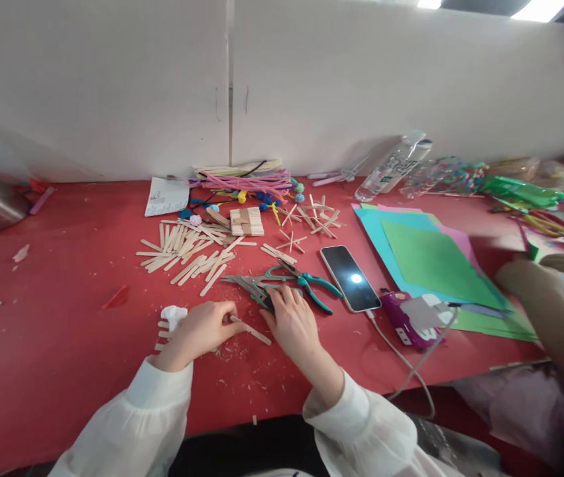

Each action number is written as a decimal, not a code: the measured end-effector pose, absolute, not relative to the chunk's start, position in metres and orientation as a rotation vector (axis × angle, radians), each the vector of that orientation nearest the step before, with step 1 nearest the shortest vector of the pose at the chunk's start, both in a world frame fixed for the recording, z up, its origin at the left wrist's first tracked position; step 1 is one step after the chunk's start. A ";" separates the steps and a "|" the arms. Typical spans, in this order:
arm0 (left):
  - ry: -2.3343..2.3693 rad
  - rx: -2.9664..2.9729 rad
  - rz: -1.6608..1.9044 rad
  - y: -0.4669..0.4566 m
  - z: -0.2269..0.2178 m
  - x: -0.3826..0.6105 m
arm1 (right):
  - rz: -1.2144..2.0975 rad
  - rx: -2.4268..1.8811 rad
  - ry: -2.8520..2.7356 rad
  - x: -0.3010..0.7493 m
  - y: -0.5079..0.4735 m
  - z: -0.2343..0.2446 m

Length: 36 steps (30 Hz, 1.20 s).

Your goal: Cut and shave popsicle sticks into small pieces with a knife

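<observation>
Lower ctr of frame: a wooden craft stick (258, 334) is pinched near one end by the fingers of the L hand (208, 326), angled low over the red desk (63, 351), prob. so that its far end is left exposed & steady. The R hand (291, 319) is laid over the handle of a grey cutter (248, 285), exact type unclear, mid-frame; whether its fingers are clenched can't be told. Spare sticks (178, 242), upper L of ctr, & teal-handled pliers (309, 284), just R of ctr, are presumably placed nearby for quick reach.
</observation>
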<state>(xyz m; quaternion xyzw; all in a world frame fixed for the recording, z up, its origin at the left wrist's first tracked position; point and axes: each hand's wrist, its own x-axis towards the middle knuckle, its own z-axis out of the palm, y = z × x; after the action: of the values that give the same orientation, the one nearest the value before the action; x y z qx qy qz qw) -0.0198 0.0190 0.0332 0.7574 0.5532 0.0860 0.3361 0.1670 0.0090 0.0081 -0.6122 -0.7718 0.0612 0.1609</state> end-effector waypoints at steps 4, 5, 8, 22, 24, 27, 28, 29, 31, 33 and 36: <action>1.641 2.083 0.305 0.018 0.029 -0.017 | 0.149 -1.775 -2.219 0.164 0.011 0.007; 1.648 2.113 0.326 0.017 0.028 -0.017 | 0.151 -1.775 -2.220 0.164 0.011 0.007; 1.516 2.252 0.361 0.013 0.024 -0.019 | 0.165 -1.785 -2.202 0.165 0.010 0.005; 1.079 2.546 0.418 0.003 0.027 -0.030 | 0.444 -1.781 -1.934 0.192 -0.036 0.016; 1.059 2.576 0.374 -0.002 0.023 -0.036 | 0.503 -1.781 -1.954 0.197 -0.045 0.017; 1.122 2.624 0.281 -0.005 0.013 -0.036 | 0.638 -1.734 -2.030 0.201 -0.056 0.017; 1.176 2.634 0.251 -0.005 0.010 -0.033 | 0.682 -1.712 -2.058 0.201 -0.058 0.019; 1.223 2.643 0.222 -0.005 0.007 -0.030 | 0.708 -1.699 -2.089 0.200 -0.061 0.020; 1.284 2.673 0.198 -0.006 0.002 -0.021 | 0.696 -1.713 -2.164 0.197 -0.064 0.026; 1.362 2.679 0.198 -0.007 0.000 -0.014 | 0.638 -1.756 -2.255 0.194 -0.065 0.034; 1.463 2.673 0.223 -0.008 -0.002 -0.010 | 0.547 -1.782 -2.358 0.191 -0.066 0.043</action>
<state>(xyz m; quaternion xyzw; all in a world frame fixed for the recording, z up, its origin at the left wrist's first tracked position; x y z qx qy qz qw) -0.0096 -0.0083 -0.0018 0.8740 0.4784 0.0731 0.0432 0.1905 -0.0660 0.0428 -0.5916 -0.7825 0.1817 0.0679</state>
